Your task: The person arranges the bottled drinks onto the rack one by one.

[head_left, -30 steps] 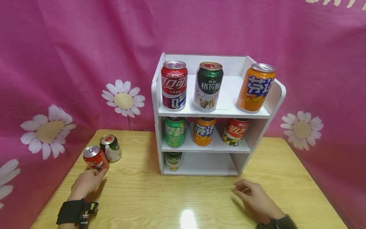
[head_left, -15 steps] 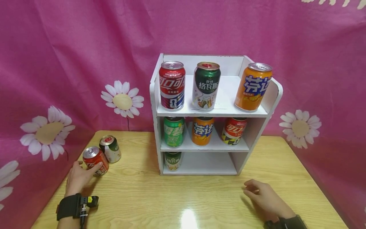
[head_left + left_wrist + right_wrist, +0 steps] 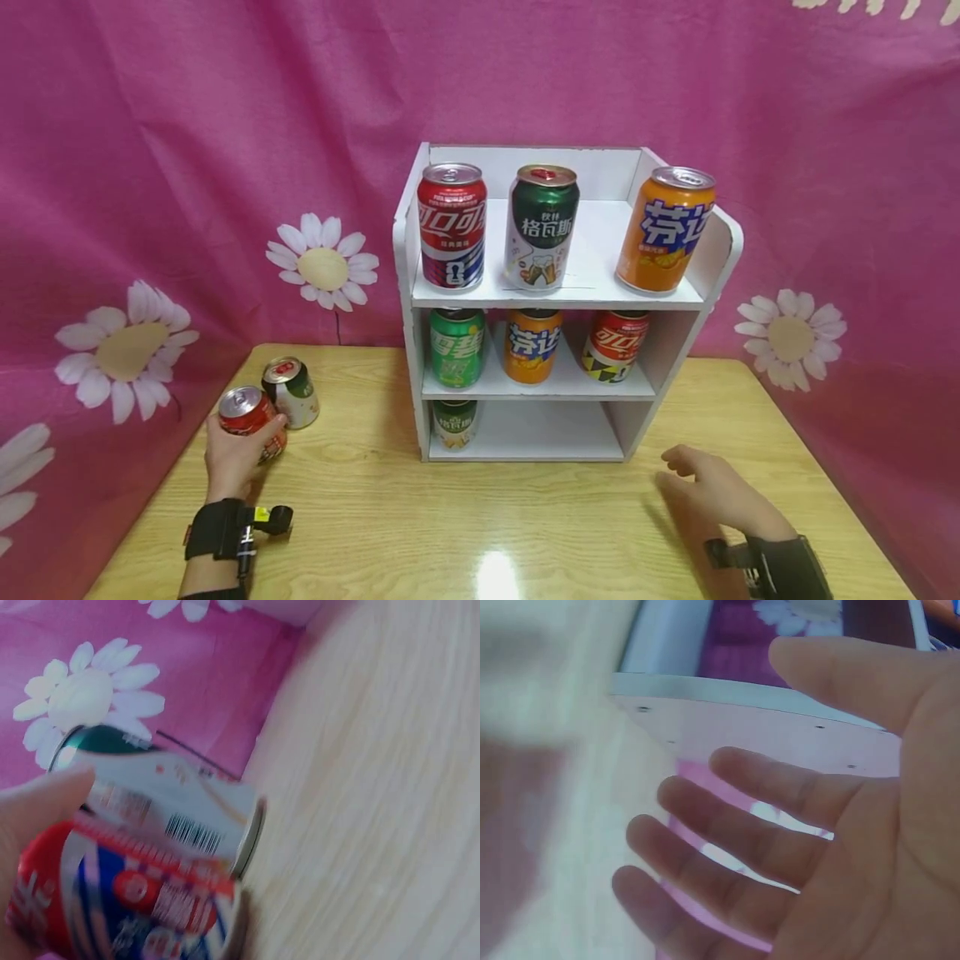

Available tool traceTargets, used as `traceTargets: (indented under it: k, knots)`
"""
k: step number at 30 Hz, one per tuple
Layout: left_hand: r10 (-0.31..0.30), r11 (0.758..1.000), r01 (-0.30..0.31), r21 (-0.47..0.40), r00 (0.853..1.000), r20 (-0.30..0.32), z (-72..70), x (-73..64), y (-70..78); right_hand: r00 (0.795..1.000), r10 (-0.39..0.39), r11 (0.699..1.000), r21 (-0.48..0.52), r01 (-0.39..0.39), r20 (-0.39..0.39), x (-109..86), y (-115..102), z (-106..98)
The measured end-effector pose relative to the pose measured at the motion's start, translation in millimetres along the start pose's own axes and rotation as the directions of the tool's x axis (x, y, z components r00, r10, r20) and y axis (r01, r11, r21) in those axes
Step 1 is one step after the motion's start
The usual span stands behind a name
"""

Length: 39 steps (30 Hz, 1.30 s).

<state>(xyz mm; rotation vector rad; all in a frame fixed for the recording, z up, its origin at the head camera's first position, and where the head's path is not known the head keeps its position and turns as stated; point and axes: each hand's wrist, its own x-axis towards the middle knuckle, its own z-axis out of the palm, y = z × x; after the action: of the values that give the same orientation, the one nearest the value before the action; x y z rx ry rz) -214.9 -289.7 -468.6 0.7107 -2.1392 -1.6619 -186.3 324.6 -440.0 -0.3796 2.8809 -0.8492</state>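
At the table's left side my left hand grips a red cola can, thumb on its right side and fingers round its left. That can stands against a dark green-and-white drink can just behind it. In the left wrist view, the red and blue label of the cola can shows below the thumb, next to the green-and-white can with its barcode. My right hand holds nothing over the table's right side, fingers loosely bent. The right wrist view shows its palm and spread fingers in front of the shelf's side.
A white three-tier shelf stands mid-table. Its top tier bears a red can, a green-and-white can and an orange can. Three cans fill the middle tier; a green-and-white can is at bottom left. Pink cloth hangs behind.
My left hand has gone from touching the front of the red cola can to holding it around both sides. My right hand has drifted right, away from the shelf.
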Motion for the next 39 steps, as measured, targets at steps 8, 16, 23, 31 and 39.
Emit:
traceTargets:
  k: [8, 16, 23, 31, 39]
  knots:
    - [-0.035, 0.968, -0.005, -0.251, 0.987, -0.154, 14.0, 5.1, -1.1, 1.000, -0.009, 1.000, 0.021, 0.009, -0.004, 17.3, -9.9, -11.3]
    - [-0.027, 0.977, -0.013, -0.214, 0.983, -0.182, 15.2, 7.6, -2.6, 0.993, -0.012, 0.997, -0.075, 0.002, -0.121, 22.6, -5.5, -9.2]
    - [-0.007, 0.992, -0.011, -0.123, 0.989, -0.147, 12.1, 12.2, -1.4, 0.992, -0.013, 0.997, -0.080, 0.002, -0.129, 25.8, -2.7, -3.6]
    - [-0.023, 0.994, 0.010, -0.109, 0.992, -0.125, 6.3, 14.6, -3.7, 0.990, -0.022, 0.996, -0.086, 0.010, -0.139, 24.7, -3.0, 0.1]
    - [0.033, 0.995, -0.046, -0.085, 0.989, -0.147, 3.9, 9.6, 6.6, 0.992, -0.005, 0.997, -0.081, -0.005, -0.123, 24.9, -3.3, 0.0]
